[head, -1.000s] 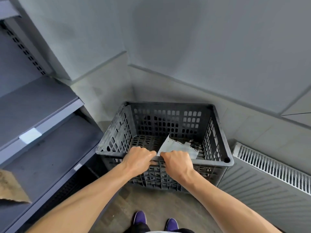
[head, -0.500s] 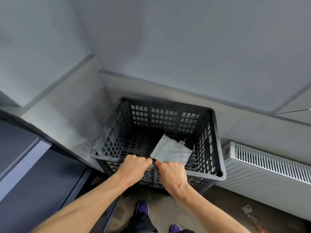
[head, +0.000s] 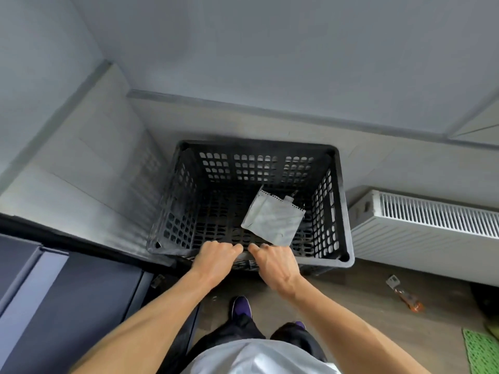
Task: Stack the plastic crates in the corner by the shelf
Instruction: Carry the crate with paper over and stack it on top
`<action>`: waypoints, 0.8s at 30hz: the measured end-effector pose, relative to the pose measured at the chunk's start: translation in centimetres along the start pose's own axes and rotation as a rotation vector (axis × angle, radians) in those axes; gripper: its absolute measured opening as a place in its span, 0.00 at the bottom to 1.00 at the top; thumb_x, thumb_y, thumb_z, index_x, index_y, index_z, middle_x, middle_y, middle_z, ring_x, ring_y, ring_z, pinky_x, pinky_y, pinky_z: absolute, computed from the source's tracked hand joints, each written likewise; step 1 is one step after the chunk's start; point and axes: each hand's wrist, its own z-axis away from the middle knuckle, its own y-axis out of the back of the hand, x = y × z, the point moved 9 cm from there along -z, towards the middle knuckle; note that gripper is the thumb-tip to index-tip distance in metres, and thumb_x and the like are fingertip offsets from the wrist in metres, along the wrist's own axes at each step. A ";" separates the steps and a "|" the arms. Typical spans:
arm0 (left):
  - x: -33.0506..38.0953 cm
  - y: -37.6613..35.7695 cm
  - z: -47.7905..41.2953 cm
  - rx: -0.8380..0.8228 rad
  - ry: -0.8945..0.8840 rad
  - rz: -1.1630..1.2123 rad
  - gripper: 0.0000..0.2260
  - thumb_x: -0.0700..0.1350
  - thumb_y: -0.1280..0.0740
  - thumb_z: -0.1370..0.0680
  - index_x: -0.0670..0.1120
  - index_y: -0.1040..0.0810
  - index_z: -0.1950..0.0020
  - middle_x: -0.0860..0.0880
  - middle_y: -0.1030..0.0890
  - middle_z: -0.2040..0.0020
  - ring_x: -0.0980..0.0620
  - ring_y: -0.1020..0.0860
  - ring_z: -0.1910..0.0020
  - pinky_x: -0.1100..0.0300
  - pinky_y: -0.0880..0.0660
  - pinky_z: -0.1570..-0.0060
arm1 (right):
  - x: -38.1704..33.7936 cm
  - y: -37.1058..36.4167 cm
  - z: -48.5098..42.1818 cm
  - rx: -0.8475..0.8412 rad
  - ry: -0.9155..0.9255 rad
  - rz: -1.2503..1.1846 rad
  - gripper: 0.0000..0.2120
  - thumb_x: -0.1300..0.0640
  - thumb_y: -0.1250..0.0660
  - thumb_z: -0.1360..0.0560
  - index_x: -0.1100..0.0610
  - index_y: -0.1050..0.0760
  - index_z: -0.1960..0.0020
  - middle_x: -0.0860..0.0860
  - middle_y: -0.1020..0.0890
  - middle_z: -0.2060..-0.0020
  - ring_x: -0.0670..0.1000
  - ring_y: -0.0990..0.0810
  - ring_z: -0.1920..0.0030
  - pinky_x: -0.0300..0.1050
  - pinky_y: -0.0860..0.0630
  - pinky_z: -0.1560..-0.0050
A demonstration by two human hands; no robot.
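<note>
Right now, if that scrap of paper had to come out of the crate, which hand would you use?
Right hand: the paper lies in the black crate just beyond it. The left hand sits farther from it.

We note bare forearms, no sleeves reaching left hand (head: 216, 259) or right hand (head: 278, 264). White shirt (head: 259, 357), dark trousers (head: 243, 330), purple shoes (head: 241, 306).

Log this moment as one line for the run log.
stage: placing crate in corner | left hand: on near rim | right hand: on near rim | black crate: beside radiator | inside: paper sheet
</note>
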 end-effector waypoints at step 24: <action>-0.7 -0.8 0.1 0.042 -0.024 0.150 0.03 0.49 0.35 0.21 0.51 0.26 0.52 0.52 0.20 0.60 0.47 0.20 0.59 0.54 0.29 0.62 | 9.8 -1.2 4.8 -0.062 -0.086 -0.016 0.10 0.52 0.38 0.23 0.54 0.26 0.44 0.51 0.19 0.50 0.57 0.20 0.48 0.50 0.24 0.57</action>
